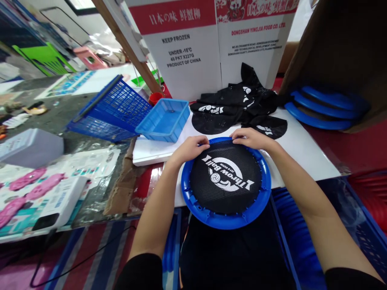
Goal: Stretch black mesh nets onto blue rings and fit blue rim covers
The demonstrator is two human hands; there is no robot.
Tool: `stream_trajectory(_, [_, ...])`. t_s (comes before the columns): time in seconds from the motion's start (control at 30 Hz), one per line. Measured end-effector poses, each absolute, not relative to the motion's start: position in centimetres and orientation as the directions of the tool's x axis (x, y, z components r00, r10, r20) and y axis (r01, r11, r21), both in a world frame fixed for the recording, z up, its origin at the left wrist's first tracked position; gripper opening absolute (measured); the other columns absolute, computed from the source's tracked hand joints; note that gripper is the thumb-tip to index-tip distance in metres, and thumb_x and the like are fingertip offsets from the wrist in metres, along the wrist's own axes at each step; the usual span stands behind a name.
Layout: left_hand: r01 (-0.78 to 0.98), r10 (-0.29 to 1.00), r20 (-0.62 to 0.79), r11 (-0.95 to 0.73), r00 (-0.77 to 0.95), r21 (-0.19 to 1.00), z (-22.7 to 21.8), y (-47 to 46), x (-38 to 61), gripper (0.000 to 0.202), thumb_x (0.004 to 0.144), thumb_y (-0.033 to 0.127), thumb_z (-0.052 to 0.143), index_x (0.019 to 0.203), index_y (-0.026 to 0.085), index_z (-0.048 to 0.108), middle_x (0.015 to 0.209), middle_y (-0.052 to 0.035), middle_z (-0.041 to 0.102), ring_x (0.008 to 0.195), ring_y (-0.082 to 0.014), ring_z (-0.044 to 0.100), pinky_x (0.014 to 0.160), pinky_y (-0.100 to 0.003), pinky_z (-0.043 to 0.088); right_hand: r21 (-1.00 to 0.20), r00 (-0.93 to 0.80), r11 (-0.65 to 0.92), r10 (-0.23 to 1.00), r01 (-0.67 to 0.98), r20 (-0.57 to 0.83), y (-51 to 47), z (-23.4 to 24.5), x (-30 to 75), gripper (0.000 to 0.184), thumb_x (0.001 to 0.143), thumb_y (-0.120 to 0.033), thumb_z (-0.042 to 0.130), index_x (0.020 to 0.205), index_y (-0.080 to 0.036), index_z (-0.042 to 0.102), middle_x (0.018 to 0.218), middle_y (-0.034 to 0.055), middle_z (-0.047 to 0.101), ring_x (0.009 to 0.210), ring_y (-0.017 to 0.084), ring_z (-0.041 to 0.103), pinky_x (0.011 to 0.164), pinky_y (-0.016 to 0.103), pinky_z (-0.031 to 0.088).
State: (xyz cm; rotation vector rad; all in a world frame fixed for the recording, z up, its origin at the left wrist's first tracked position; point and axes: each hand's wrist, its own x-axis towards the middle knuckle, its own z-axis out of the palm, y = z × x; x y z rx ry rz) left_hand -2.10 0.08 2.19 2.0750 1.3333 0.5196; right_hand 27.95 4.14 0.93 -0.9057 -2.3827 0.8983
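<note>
While left hand grips blue ring at far rim, right hand pinches it farther right; printed black mesh lies inside.

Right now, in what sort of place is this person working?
Probably a small assembly workshop: a pile of loose, white-printed black mesh pieces, a stack of blue plastic rings and a round, blue-rimmed black mesh disc suggest it.

Bright window top left; box interior dark; edges stretched, left side blurred.
</note>
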Motion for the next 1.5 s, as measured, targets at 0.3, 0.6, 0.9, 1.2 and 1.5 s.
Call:
stream_trajectory(0.3, [0.697, 0.918, 0.058, -0.337, 0.391, 0.633, 1.1, 0.4, -1.6, 0.015, 0.091, 0.034, 0.064, 0.085, 0.020, 0.066, 0.088, -0.0048, 0.071, 0.087, -0.0230, 0.065, 0.086, -0.039, 0.053, -0.638, -0.690, 0.629, 0.694, 0.444, 0.204, 4.6, 0.1, 27.6, 0.016, 0.099, -0.026, 0.059, 0.090, -0.021, 0.072, 0.104, 0.0085, 0.071, 0.099, 0.025, 0.066, 0.097, 0.045, 0.053])
stream_trajectory(0.6, [0.601, 0.741, 0.206, -0.648, 0.639, 0.468, 0.7, 0.0, -1.6, 0.016, 0.097, 0.032, 0.068, 0.105, 0.021, 0.075, 0.139, -0.0122, 0.065, 0.130, -0.0294, 0.063, 0.116, -0.050, 0.049, -0.657, -0.692, 0.611, 0.698, 0.441, 0.185, 4.7, -0.2, 27.4, 0.019, 0.101, -0.026, 0.055, 0.095, -0.021, 0.072, 0.109, 0.0095, 0.068, 0.103, 0.026, 0.065, 0.103, 0.048, 0.052])
stream_trajectory(0.9, [0.699, 0.813, 0.034, -0.520, 0.581, 0.492, 0.6, -0.1, -1.3, 0.026, 0.087, 0.042, 0.079, 0.100, 0.019, 0.078, 0.159, -0.0164, 0.053, 0.147, -0.0360, 0.052, 0.125, -0.053, 0.041, -0.678, -0.691, 0.584, 0.707, 0.447, 0.153, 4.8, -0.4, 27.3, 0.020, 0.102, -0.029, 0.055, 0.096, -0.021, 0.072, 0.117, 0.0105, 0.068, 0.109, 0.027, 0.064, 0.108, 0.049, 0.050])
stream_trajectory(1.2, [0.576, 0.935, 0.023, -0.238, 0.355, 0.782, 1.3, 0.6, -1.8, 0.019, 0.083, 0.038, 0.074, 0.088, 0.020, 0.079, 0.125, -0.0104, 0.077, 0.121, -0.0305, 0.068, 0.110, -0.047, 0.053, -0.686, -0.693, 0.566, 0.710, 0.456, 0.125, 5.0, -0.5, 27.2, 0.020, 0.101, -0.028, 0.053, 0.093, -0.021, 0.069, 0.119, 0.0108, 0.067, 0.110, 0.027, 0.063, 0.109, 0.049, 0.050])
stream_trajectory(1.5, [0.492, 0.972, 0.002, -0.121, 0.234, 0.862, 0.3, 1.1, -1.5, 0.018, 0.084, 0.036, 0.074, 0.084, 0.019, 0.080, 0.120, -0.0110, 0.079, 0.106, -0.0259, 0.071, 0.101, -0.043, 0.054, -0.680, -0.689, 0.573, 0.712, 0.458, 0.135, 4.9, -0.5, 27.0, 0.018, 0.102, -0.028, 0.052, 0.093, -0.023, 0.067, 0.117, 0.0095, 0.066, 0.108, 0.026, 0.063, 0.108, 0.048, 0.051])
